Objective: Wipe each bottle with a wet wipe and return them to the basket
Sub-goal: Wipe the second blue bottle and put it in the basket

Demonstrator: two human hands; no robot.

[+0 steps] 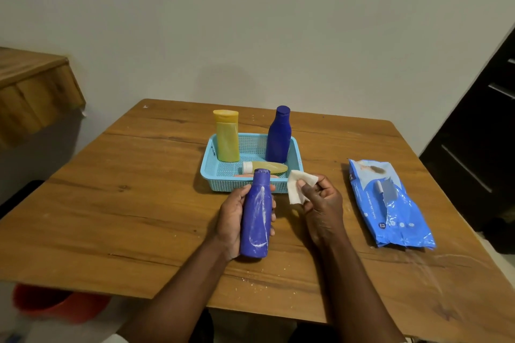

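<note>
One blue bottle (pixel 256 214), upright, cap up

A basket (pixel 211 172) sits mid-worktop (pixel 139 203) toward the far edge, with two upright bottles (pixel 227 136) and a lying bottle (pixel 264 167) inside. A wipes pack (pixel 390 203) lies by the right edge.

Pink item (pixel 256 176) in basket (pixel 211 172), mostly behind held bottle (pixel 256 220).
</note>
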